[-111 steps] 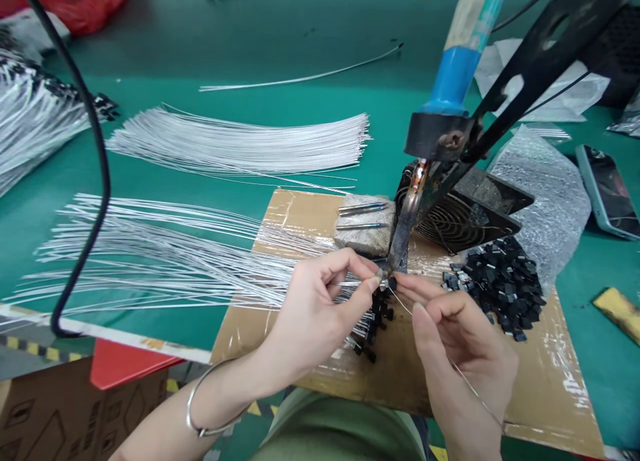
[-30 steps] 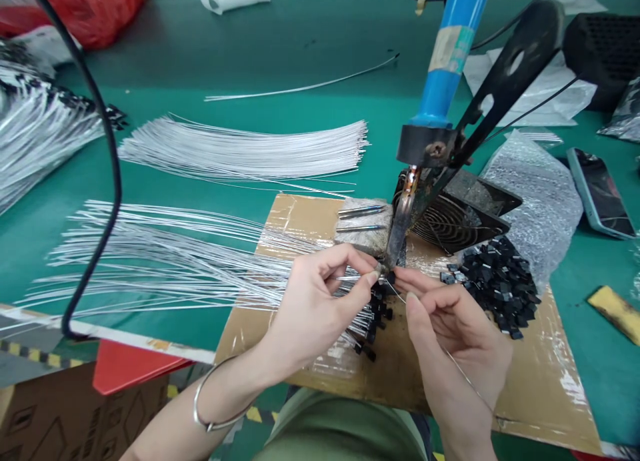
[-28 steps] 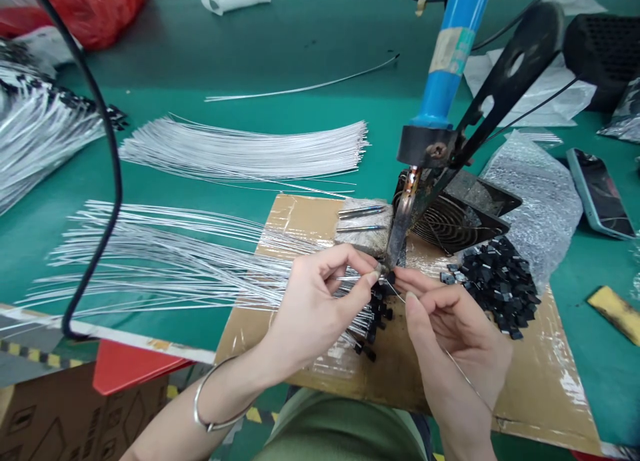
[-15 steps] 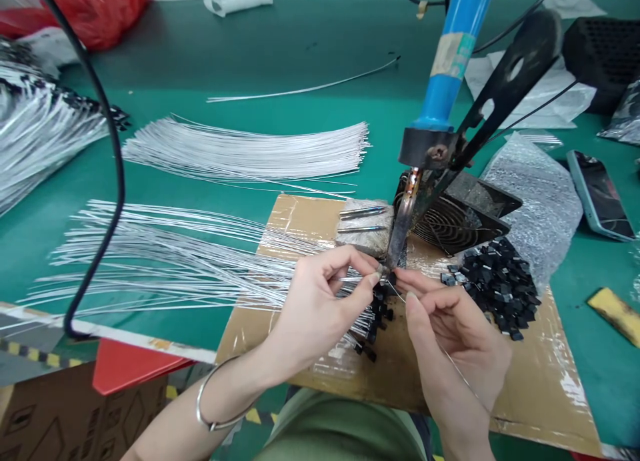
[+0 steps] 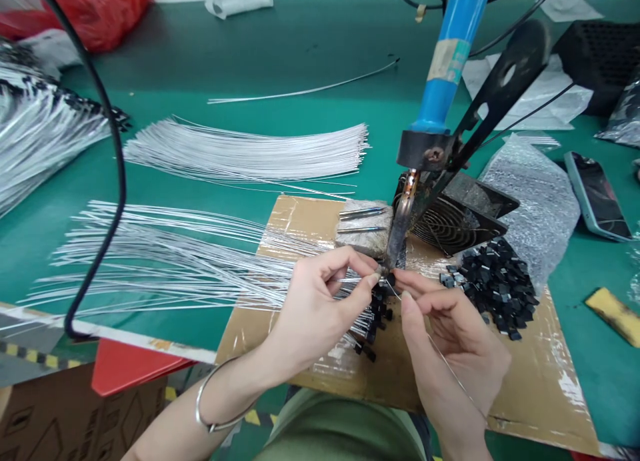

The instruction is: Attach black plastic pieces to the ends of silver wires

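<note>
Beneath a slanting soldering iron with a blue handle [image 5: 434, 101], above a brown, tape-covered cardboard sheet [image 5: 545, 387]: left hand [image 5: 320, 307] closed in a finger-and-thumb pinch on a small dark part [image 5: 389, 279], mostly hidden, close by the iron's tip; contact can't be told. Right hand [image 5: 455, 351] pinching a thin silvery wire [image 5: 450, 367], end running up to that part. Long, thin white wires [image 5: 185, 261] with black ends pass under left hand. Heap of small black plastic pieces [image 5: 503, 284] near right hand, on the sheet. Green bench [image 5: 165, 64] below.
</note>
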`<state>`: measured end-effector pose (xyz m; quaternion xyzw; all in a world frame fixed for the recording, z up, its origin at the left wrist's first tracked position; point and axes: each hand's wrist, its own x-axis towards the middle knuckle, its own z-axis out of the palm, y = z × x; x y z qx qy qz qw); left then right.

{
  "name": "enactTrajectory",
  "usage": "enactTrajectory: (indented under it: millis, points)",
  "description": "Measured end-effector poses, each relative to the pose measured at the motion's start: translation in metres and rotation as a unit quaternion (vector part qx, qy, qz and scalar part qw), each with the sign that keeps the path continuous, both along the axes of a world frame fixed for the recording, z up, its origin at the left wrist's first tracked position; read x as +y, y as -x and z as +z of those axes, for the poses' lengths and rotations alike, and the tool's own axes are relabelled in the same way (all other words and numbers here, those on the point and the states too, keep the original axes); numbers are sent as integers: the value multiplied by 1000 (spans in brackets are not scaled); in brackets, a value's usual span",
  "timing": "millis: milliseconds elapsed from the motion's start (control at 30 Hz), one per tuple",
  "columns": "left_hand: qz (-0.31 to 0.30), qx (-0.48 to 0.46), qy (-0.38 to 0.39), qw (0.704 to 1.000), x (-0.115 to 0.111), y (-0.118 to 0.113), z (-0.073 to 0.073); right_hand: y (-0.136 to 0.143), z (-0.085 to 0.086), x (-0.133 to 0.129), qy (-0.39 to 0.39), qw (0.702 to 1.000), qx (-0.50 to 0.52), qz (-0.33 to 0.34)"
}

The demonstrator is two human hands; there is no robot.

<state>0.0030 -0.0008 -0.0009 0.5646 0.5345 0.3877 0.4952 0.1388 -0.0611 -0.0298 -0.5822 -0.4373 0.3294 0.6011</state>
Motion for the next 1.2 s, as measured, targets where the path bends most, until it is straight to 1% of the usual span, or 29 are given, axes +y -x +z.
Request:
enactTrajectory:
  millis: [367,500,600,833,1200]
  points:
    - [2,8,-7,1000,0,0,0,1,1,-1,3,1000,-14,-8]
    - [2,10,-5,1000,0,0,1,2,1,-1,18,1000,-21,-9]
    - [2,9,-3,1000,-1,0,2,2,1,-2,15,1000,-20,-10]
    - [1,16,-2,1000,0,0,0,1,3,-3,31,999,-35,-9]
    - [-3,23,-14,1000,-1,1,3,2,4,-3,22,998,-50,-9]
